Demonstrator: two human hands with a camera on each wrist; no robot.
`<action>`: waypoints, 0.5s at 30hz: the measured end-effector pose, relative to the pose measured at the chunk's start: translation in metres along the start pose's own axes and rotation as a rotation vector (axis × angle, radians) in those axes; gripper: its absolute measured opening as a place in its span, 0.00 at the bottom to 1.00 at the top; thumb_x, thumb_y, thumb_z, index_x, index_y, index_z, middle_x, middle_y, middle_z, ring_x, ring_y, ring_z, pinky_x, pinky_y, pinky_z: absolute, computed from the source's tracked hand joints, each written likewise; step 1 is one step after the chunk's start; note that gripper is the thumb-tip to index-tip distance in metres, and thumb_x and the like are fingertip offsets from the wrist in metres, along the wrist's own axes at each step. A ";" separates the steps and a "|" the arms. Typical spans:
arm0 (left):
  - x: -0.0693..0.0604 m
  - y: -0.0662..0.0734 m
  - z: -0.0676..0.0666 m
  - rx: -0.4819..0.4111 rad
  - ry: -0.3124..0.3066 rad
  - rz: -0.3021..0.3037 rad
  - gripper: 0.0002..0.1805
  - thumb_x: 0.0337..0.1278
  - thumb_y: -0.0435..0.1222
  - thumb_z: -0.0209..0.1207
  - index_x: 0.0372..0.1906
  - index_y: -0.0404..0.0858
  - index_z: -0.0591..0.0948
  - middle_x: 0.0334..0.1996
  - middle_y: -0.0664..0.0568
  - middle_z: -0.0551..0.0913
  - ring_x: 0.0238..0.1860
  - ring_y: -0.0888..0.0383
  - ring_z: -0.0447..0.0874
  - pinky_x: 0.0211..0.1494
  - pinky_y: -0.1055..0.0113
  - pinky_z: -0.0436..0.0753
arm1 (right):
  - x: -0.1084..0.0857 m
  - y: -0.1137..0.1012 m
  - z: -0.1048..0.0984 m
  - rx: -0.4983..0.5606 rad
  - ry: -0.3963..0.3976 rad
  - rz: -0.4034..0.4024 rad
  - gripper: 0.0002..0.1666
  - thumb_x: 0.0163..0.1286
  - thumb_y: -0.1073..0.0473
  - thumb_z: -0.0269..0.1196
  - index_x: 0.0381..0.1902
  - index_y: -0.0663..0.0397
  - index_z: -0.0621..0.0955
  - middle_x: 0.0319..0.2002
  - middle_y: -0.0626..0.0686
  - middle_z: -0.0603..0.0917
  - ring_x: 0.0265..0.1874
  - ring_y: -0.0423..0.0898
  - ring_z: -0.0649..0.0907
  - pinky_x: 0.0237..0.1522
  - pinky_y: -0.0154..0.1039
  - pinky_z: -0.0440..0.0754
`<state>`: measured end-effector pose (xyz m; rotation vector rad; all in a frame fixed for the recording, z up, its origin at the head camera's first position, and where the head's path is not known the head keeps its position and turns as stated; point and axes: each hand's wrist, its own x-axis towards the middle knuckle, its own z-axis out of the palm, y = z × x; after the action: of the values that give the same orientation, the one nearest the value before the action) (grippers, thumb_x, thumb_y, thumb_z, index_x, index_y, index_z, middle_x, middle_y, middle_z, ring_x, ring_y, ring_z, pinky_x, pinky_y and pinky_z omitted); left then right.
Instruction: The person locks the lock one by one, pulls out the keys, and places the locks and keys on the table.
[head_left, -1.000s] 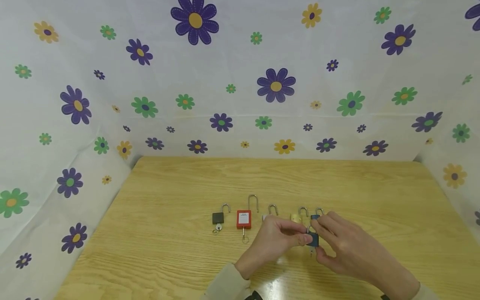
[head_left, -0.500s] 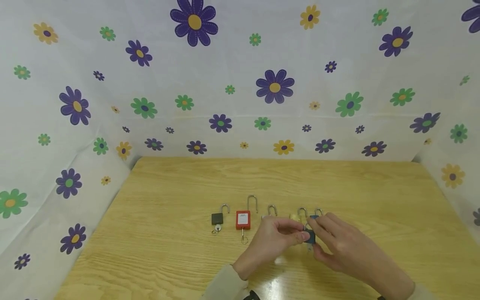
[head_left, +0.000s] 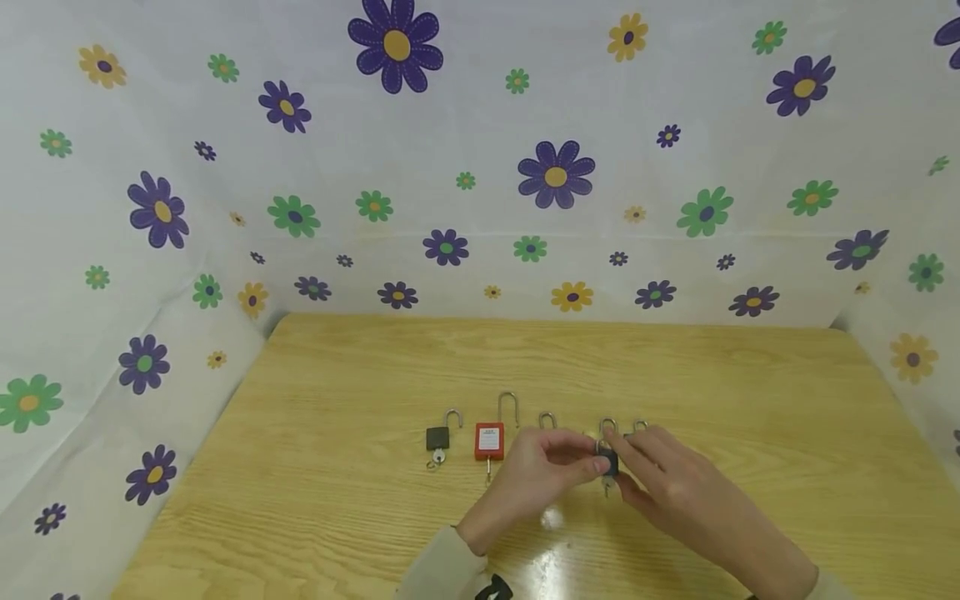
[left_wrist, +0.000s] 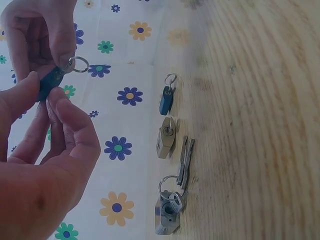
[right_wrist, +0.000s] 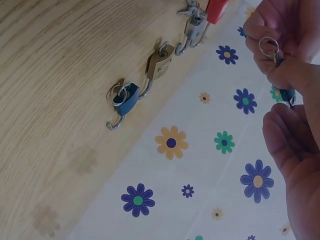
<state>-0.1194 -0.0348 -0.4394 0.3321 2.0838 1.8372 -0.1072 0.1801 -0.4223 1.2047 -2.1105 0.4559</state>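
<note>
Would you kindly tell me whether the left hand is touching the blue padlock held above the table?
Touching: the left wrist view shows the left hand pinching the raised blue padlock by its body, with no gap between.

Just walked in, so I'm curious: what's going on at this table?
A person's left hand and right hand together hold a small blue padlock with a key at its base. On the table, a black padlock, red padlock, silver padlock, brass padlock and second blue padlock lie in a row, all open. Whether the held one is open is unclear.
</note>
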 end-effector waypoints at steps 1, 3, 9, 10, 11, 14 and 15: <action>0.000 0.001 0.000 -0.002 0.004 0.000 0.10 0.62 0.42 0.70 0.44 0.42 0.90 0.41 0.50 0.92 0.40 0.62 0.90 0.45 0.70 0.85 | 0.000 -0.001 0.000 -0.005 0.010 0.010 0.29 0.83 0.52 0.43 0.58 0.70 0.81 0.37 0.51 0.81 0.32 0.42 0.78 0.31 0.23 0.78; 0.000 0.001 0.000 -0.011 0.017 0.000 0.10 0.63 0.42 0.70 0.44 0.42 0.90 0.41 0.50 0.92 0.40 0.62 0.89 0.44 0.70 0.85 | 0.001 -0.002 -0.001 -0.023 0.022 0.045 0.29 0.83 0.51 0.44 0.57 0.68 0.82 0.36 0.51 0.80 0.32 0.42 0.78 0.31 0.24 0.79; 0.001 0.003 -0.003 -0.062 0.072 -0.018 0.12 0.65 0.44 0.67 0.47 0.42 0.90 0.44 0.51 0.91 0.43 0.61 0.89 0.47 0.68 0.84 | -0.003 -0.008 0.001 0.082 0.087 0.231 0.22 0.81 0.51 0.54 0.47 0.63 0.87 0.34 0.49 0.83 0.31 0.40 0.81 0.34 0.25 0.80; 0.002 0.004 -0.004 -0.070 0.080 -0.022 0.13 0.65 0.45 0.67 0.47 0.42 0.90 0.44 0.51 0.91 0.43 0.60 0.89 0.47 0.68 0.84 | -0.005 -0.010 0.002 0.138 0.098 0.287 0.17 0.79 0.54 0.58 0.45 0.62 0.87 0.33 0.49 0.84 0.30 0.39 0.81 0.33 0.25 0.80; 0.002 0.004 -0.005 -0.076 0.084 -0.023 0.13 0.65 0.45 0.67 0.47 0.42 0.90 0.44 0.51 0.91 0.43 0.61 0.88 0.47 0.67 0.84 | -0.006 -0.012 0.003 0.201 0.105 0.352 0.13 0.76 0.57 0.62 0.44 0.61 0.88 0.33 0.48 0.85 0.29 0.37 0.82 0.33 0.24 0.81; 0.004 0.004 -0.007 -0.094 0.073 -0.015 0.13 0.65 0.42 0.68 0.47 0.39 0.90 0.44 0.50 0.91 0.41 0.62 0.87 0.46 0.68 0.85 | -0.011 -0.021 0.006 0.424 0.075 0.616 0.06 0.70 0.66 0.67 0.43 0.55 0.88 0.33 0.47 0.89 0.30 0.31 0.84 0.34 0.24 0.82; 0.005 0.003 -0.007 -0.097 0.066 -0.008 0.13 0.65 0.41 0.68 0.47 0.38 0.90 0.44 0.49 0.90 0.40 0.63 0.87 0.46 0.68 0.85 | -0.012 -0.024 0.007 0.491 0.060 0.690 0.09 0.68 0.69 0.67 0.44 0.55 0.88 0.33 0.48 0.89 0.31 0.31 0.85 0.35 0.25 0.84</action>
<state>-0.1267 -0.0390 -0.4360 0.2412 2.0260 1.9613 -0.0851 0.1714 -0.4365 0.6384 -2.4004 1.3586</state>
